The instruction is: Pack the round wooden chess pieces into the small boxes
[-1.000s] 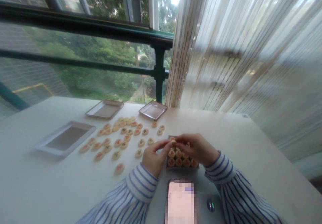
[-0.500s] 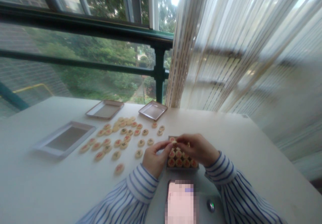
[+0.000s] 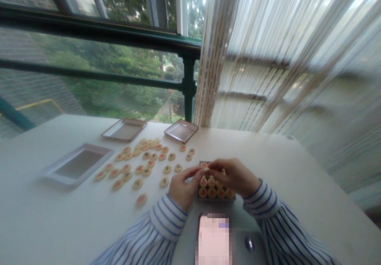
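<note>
A small box of round wooden chess pieces with red characters sits in front of me. My left hand pinches a piece at the box's left edge with thumb and forefinger. My right hand curls over the top of the box, its fingertips meeting the left hand's on the same piece. Several loose chess pieces, red- and dark-marked, lie spread on the white table to the left. Both sleeves are blue-and-white striped.
Three shallow trays stand behind the loose pieces: a large tray at left, a second tray further back and a small square tray near the window. A phone lies close to me. A curtain hangs at right.
Hands stay on the piece at the box; only a slight shift of the view.
</note>
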`<state>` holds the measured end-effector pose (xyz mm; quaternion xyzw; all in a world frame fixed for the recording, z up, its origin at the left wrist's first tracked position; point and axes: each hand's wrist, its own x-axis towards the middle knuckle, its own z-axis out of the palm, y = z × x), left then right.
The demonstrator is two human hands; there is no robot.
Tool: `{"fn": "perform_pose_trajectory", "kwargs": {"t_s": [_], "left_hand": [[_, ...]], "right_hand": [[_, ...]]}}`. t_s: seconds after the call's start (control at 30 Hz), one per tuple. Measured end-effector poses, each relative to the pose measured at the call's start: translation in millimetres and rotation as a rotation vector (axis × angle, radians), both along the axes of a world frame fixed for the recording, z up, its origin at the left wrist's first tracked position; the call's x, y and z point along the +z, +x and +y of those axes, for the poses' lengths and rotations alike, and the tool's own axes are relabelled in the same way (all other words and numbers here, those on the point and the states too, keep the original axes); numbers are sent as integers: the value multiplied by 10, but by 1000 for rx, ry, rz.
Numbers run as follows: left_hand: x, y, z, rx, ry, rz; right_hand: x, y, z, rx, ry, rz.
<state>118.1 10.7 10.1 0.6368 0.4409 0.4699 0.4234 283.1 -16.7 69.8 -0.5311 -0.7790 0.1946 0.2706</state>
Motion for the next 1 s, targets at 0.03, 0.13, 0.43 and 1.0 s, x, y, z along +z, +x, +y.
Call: {"fn": "perform_pose_trajectory", "kwargs": {"t_s": [0.03,0.13,0.43,1.0], "left_hand": [[-2,1,2,3,-2,1],[-4,4,8,0,-7,-9],[-28,7,5,-40,-4,-44],[-60,16,26,-42,-8,-74]], "right_hand": [[3,-2,0,1,-2,-6],[7,-8,2,3,3,-21],[20,-13,-5,25,9,-51],[19,-2,1,62,13,-64]]}}
